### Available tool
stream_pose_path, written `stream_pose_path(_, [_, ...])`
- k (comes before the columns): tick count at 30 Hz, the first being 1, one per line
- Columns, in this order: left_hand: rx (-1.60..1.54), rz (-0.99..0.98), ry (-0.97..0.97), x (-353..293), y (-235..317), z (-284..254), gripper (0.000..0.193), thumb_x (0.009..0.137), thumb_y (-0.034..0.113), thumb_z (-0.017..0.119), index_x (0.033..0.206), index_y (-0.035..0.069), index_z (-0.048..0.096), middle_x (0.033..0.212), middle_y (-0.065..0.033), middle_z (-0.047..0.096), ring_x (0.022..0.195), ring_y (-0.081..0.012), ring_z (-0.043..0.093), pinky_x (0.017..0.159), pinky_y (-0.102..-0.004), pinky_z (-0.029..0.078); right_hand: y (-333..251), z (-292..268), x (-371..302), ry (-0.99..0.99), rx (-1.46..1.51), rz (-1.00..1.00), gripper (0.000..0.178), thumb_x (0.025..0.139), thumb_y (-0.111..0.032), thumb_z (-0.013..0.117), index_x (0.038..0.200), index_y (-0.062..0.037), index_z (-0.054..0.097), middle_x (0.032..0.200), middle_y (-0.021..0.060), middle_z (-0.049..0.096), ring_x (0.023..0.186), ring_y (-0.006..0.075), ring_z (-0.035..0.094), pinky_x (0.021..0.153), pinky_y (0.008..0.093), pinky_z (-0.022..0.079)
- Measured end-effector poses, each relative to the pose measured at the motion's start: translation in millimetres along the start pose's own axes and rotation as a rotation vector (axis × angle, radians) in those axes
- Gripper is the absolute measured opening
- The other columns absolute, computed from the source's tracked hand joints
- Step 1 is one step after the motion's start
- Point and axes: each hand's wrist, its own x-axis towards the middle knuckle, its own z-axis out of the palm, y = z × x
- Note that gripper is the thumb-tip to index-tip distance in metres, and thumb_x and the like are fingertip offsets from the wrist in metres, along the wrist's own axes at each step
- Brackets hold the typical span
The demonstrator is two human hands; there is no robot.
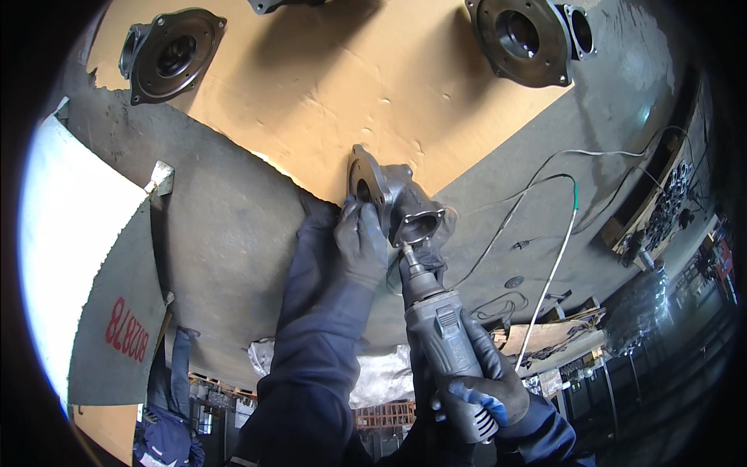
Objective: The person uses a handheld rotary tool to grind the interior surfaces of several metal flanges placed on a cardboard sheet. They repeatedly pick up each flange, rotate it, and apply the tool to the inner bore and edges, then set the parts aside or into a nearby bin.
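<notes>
A dark cast-metal pipe fitting with flanged openings stands at the front of the brown cardboard sheet. My gloved left hand is closed on the rim of its larger flange, steadying it from the left. In my gloved right hand is a grey straight die grinder, fingers wrapped around its body. The grinder's narrow tip reaches the lower edge of the fitting's small square flange; whether it touches cannot be made out. Part of the fitting's far side is hidden.
Similar flanged castings stand at the back left and back right of the cardboard. Loose cables run across the grey table at right. A grey panel rises at left. Beyond the near left edge is another person.
</notes>
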Motion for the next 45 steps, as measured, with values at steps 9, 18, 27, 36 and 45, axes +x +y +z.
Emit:
stream_pose_path(9, [0.056,0.004,0.002,-0.1,-7.1,-0.6,0.045,0.117,0.03,0.05,0.109,-0.01,0.069,0.102,-0.0174,0.074,0.097,-0.0261,0.068,0.092,-0.0387,0.054,20.2,-4.8,21.9,0.068,-0.013,-0.016,0.106,0.098,0.008,0.074,0.182,-0.0195,0.017,0.147,0.0177,0.06,0.119,0.0264,0.072,0.092,0.0409,0.066])
stream_pose_path(18, [-0.028,-0.046,0.019,-1.9,2.7,2.5,0.045,0.118,0.031,0.049,0.103,-0.007,0.067,0.096,-0.0147,0.073,0.09,-0.0253,0.069,0.085,-0.0404,0.053,23.5,-11.7,27.3,0.033,0.05,-0.036,0.108,0.094,0.009,0.078,0.181,-0.0167,0.019,0.148,0.0177,0.059,0.119,0.0268,0.072,0.091,0.0417,0.068])
stream_pose_path(27, [-0.04,-0.068,0.018,-2.8,-3.7,3.3,0.046,0.12,0.037,0.047,0.106,-0.001,0.069,0.093,-0.005,0.067,0.087,-0.015,0.06,0.08,-0.034,0.05,40.6,-42.3,12.3,0.183,0.128,-0.162,0.108,0.095,0.011,0.074,0.182,-0.0234,0.019,0.153,0.019,0.06,0.124,0.028,0.071,0.1,0.0446,0.063])
stream_pose_path(36, [0.07,-0.074,-0.003,-4.7,2.9,-1.0,0.049,0.12,0.036,0.048,0.118,-0.007,0.071,0.104,-0.0122,0.075,0.095,-0.0214,0.068,0.087,-0.0365,0.054,25.3,-48.5,29.3,0.094,0.076,-0.116,0.105,0.096,0.009,0.072,0.182,-0.0175,0.017,0.162,0.0195,0.054,0.127,0.0251,0.069,0.104,0.0411,0.06])
stream_pose_path(45, [0.146,0.025,-0.017,-5.3,-2.5,-0.8,0.051,0.121,0.034,0.044,0.128,-0.009,0.071,0.114,-0.0169,0.076,0.104,-0.0249,0.072,0.093,-0.0369,0.055,13.8,-47.8,33.0,0.039,0.153,-0.109,0.107,0.098,0.003,0.072,0.182,-0.0187,0.01,0.156,0.03,0.059,0.115,0.0336,0.077,0.093,0.045,0.066])
